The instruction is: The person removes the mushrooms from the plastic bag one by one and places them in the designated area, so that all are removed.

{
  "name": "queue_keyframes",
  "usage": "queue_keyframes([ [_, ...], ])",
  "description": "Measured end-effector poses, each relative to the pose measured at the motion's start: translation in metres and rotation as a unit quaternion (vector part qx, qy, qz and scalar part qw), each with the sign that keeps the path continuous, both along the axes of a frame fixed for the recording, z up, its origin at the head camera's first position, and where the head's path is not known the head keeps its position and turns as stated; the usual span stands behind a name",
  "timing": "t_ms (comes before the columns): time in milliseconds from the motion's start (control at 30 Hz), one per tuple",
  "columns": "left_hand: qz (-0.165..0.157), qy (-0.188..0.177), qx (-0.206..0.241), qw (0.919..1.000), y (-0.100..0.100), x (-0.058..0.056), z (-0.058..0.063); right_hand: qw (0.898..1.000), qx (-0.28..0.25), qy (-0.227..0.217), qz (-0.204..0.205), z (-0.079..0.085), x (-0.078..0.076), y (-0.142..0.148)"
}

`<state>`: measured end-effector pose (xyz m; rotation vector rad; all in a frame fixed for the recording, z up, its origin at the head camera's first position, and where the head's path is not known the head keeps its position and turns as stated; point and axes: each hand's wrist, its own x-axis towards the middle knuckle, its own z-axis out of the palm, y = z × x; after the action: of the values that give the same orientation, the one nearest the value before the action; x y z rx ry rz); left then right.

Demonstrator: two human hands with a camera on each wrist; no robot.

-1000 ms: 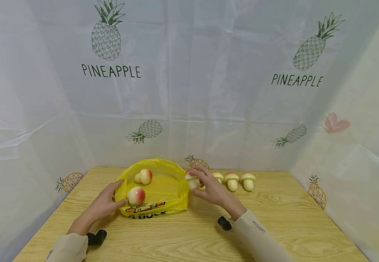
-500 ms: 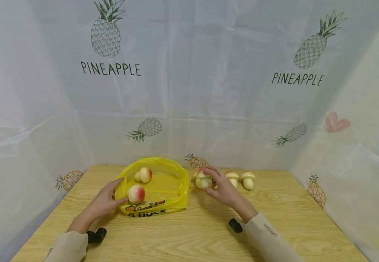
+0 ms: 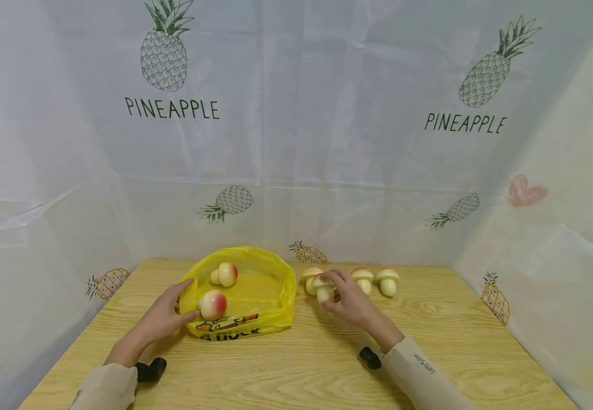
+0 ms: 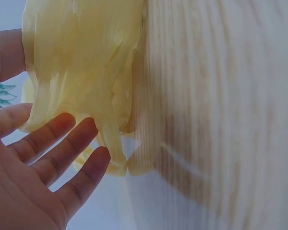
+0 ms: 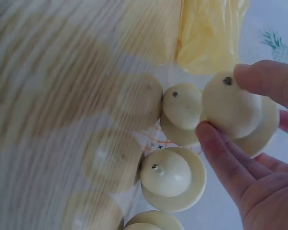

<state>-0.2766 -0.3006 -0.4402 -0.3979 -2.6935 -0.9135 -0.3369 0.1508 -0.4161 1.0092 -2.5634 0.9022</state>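
A yellow plastic bag [image 3: 271, 323] stands with its mouth wide on the wooden table, holding two toy mushrooms [image 3: 213, 304] with red-tinged caps. At its left side my left hand [image 3: 165, 313] spreads round the rim; in the left wrist view its fingers lie fairly straight against the plastic. Right of the bag, my right hand [image 3: 350, 302] pinches a cream toy mushroom [image 5: 233, 105] between thumb and fingers, stem toward the wrist camera. Another mushroom [image 3: 309, 275] stands just behind the held one. Two more mushrooms [image 3: 387, 282] stand in line to the right, partly behind the hand.
The wooden table [image 3: 255, 376] reaches back to a white plastic curtain [image 3: 327, 142] printed with pineapples, which also hangs along both sides. Black wrist mounts [image 3: 152, 371] sit below both hands, at the sleeve cuffs.
My right hand has moved right, away from the bag's rim, with its fingers round a mushroom. The mushroom behind it now shows more fully. My left hand stays at the bag.
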Motion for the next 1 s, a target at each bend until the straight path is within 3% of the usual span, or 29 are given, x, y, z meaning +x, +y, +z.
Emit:
queue_keyframes([
  [300,0.001,0.003,-0.005,1.0000,0.0003,-0.0005,0.0000,0.999,0.029,-0.016,-0.033,-0.0061,0.0027,0.0024],
  [733,0.002,0.002,-0.003,1.0000,0.0021,0.0020,0.0026,0.997,0.053,-0.017,-0.044,-0.0096,0.0017,0.0058],
  [1000,0.004,-0.003,-0.005,1.0000,0.0022,0.0025,0.0037,0.994,0.077,-0.054,-0.058,-0.0089,0.0025,0.0063],
])
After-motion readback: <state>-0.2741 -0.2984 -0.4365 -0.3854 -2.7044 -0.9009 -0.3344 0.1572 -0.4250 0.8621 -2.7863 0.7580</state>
